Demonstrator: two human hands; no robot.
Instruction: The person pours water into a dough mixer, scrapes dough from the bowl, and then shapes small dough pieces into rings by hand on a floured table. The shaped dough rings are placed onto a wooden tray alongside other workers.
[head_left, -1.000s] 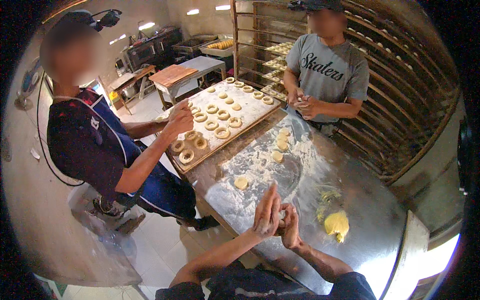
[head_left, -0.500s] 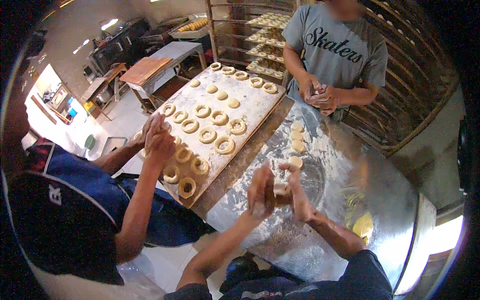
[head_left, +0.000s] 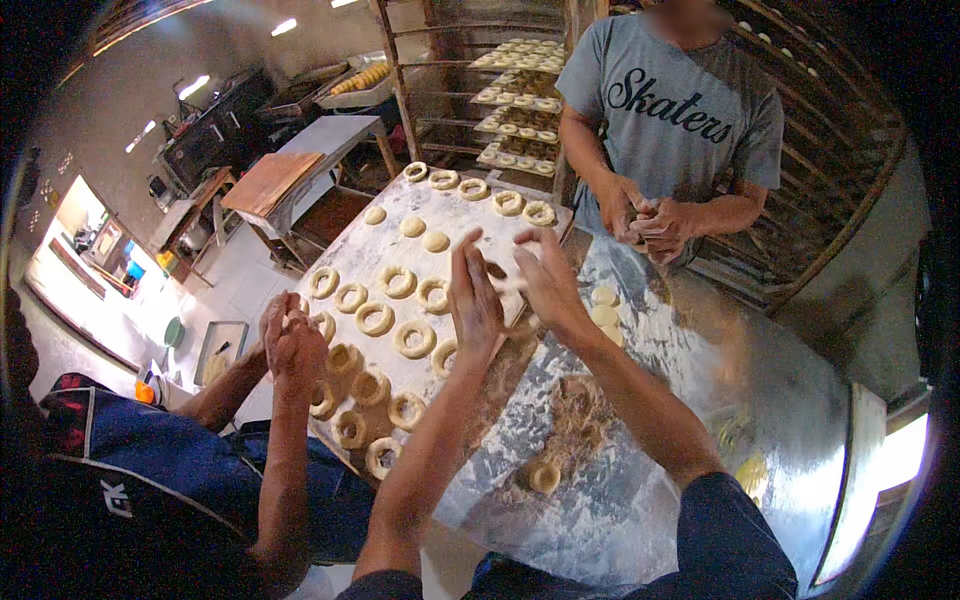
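My left hand [head_left: 476,300] and my right hand [head_left: 548,280] are held up over the right edge of a floured board [head_left: 385,190]. Their palms face each other with a gap between, fingers stretched, and I make out nothing held. On the board lie several dough rings [head_left: 414,339] and a few round dough balls [head_left: 412,227], some partly behind my left hand. Beyond my right forearm, dough rounds [head_left: 605,315] sit in a line on the floured metal table [head_left: 650,430]. Nearer to me on that table is a single small dough round [head_left: 544,476] with a hollow-looking middle.
At the left, a co-worker in a blue apron brings both hands [head_left: 293,335] together beside the board. Across the table, another in a grey shirt works with joined hands [head_left: 652,228]. Behind stands a rack [head_left: 520,100] with trays of dough; a side table [head_left: 275,185] is farther left.
Both my hands have moved up and away from the metal table to over the board's right side. The view has shifted slightly. A small dough round now shows on the metal table near me.
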